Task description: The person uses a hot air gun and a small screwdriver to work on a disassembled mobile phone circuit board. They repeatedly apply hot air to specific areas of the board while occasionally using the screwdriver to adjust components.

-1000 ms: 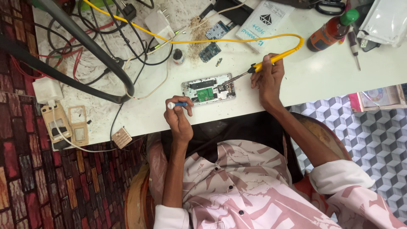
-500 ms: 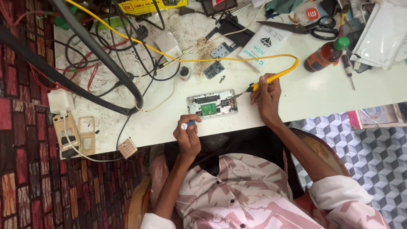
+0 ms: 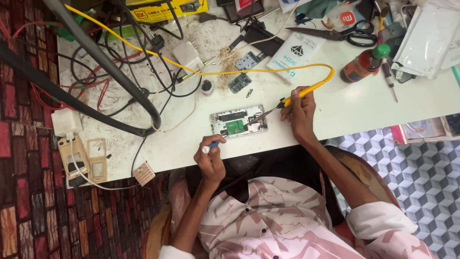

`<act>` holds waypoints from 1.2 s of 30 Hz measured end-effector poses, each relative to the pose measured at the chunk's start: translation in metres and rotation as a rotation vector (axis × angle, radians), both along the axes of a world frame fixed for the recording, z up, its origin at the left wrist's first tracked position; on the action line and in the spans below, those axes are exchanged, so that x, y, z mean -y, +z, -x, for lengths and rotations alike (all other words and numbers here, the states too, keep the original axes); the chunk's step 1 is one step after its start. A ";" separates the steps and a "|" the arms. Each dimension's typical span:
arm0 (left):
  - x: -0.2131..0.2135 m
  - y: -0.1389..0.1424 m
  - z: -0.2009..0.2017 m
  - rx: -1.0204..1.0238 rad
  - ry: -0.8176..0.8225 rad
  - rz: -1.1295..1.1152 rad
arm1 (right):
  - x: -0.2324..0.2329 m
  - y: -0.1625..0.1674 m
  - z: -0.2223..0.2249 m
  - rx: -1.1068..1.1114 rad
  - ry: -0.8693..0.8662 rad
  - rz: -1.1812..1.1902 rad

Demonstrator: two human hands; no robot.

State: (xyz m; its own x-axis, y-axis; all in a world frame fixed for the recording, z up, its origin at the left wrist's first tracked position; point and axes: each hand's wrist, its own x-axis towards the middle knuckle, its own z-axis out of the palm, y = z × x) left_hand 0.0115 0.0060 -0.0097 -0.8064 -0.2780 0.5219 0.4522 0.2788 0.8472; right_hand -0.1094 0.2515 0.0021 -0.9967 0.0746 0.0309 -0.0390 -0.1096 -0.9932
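Left hand point(image 3: 210, 164) closed around a small blue-handled tool point(image 3: 211, 145), tip at the near edge of the opened phone point(image 3: 238, 122). Right hand point(image 3: 299, 111) gripping a yellow-handled soldering iron point(image 3: 293, 98); its tip appears to touch the phone's right side, though contact is too small to confirm. Phone lies flat near the white table's point(image 3: 345, 105) front edge, green board exposed. Scissors point(image 3: 335, 33) and a brown bottle point(image 3: 365, 63) well apart, farther back.
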 end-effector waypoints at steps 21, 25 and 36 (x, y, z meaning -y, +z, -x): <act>-0.005 -0.002 0.002 -0.061 0.007 0.031 | 0.000 0.001 0.003 0.039 -0.023 -0.004; -0.005 0.001 0.002 -0.096 0.007 0.057 | 0.000 0.001 0.002 0.015 -0.011 -0.033; -0.008 0.003 0.004 -0.113 0.009 0.023 | 0.000 0.003 0.002 0.037 -0.028 -0.007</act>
State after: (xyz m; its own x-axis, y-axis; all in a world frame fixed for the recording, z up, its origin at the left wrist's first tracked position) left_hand 0.0077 0.0137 -0.0063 -0.7396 -0.2716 0.6158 0.5419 0.3023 0.7842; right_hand -0.1113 0.2513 0.0054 -0.9948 0.1021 -0.0054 -0.0051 -0.1022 -0.9948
